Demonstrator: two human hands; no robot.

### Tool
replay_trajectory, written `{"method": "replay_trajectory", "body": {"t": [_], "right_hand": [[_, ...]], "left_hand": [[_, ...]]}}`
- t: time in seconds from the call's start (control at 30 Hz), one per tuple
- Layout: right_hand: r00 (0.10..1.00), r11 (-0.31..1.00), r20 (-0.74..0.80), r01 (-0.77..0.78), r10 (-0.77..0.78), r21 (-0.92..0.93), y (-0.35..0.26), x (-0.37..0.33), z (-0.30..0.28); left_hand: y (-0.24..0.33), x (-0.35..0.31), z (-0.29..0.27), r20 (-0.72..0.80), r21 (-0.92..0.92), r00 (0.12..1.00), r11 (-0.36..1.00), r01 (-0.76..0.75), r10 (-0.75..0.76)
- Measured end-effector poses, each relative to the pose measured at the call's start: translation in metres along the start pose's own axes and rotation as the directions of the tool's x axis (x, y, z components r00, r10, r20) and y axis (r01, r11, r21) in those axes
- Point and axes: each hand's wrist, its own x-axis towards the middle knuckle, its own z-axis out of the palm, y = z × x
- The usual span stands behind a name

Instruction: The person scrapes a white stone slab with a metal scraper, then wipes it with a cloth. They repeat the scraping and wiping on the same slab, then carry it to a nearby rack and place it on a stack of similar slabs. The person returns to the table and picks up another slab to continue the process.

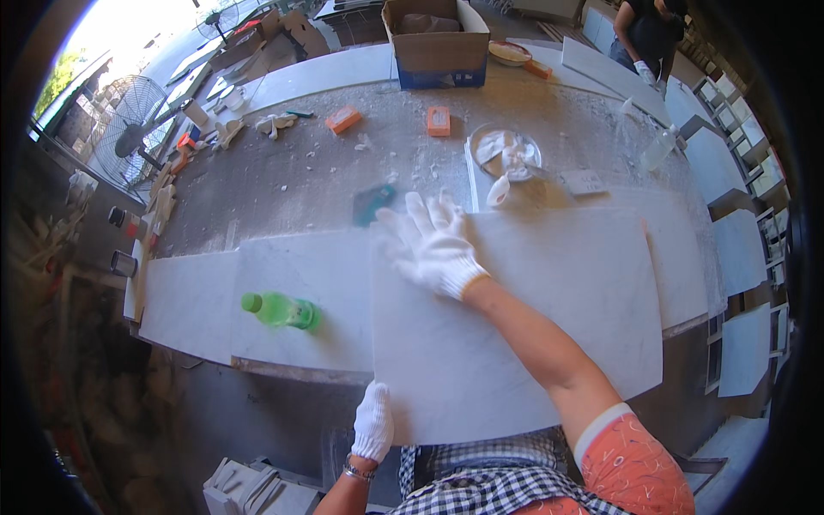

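While right fingers (422,215) splayed, left fingers (377,397) unreadable, lopsided pressure risked tipping the overhanging slab (463,360) beneath the right!

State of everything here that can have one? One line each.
Left hand: gloved, at slab's near-left corner; grip unclear
Right hand: gloved, fingers spread, blurred
White slab: near edge juts past the slab to its left; tilt unclear
Green bottle: capped
Cardboard box: top open
Bowl: uncovered, white material inside
Large fan: spinning or not, unclear
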Motion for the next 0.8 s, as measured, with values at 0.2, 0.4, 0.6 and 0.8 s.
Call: {"method": "replay_trajectory", "body": {"t": [0.2,0.4,0.6,0.8], "right_hand": [[0.903,0.867,0.139,0.43,-0.407,-0.254,-0.082,-0.062,0.061],[0.907,0.952,-0.32,0.21,-0.276,-0.224,0.026,-0.14,0.074],[0.706,0.608,-0.313,-0.707,0.635,-0.361,0.268,-0.279,0.038],[0.629,0.559,-0.357,-0.777,0.691,-0.288,0.232,-0.283,0.068]], "left_hand": [[0.004,-0.01,-0.001,0.033,-0.414,0.999,0.91,0.038,-0.027],[0.006,-0.007,0.003,-0.013,-0.535,0.993,0.838,-0.107,0.119],[0.009,-0.008,0.003,0.066,-0.611,0.997,0.792,0.0,0.05],[-0.008,-0.001,-0.003,0.036,-0.64,0.998,0.768,-0.014,0.048]]}}
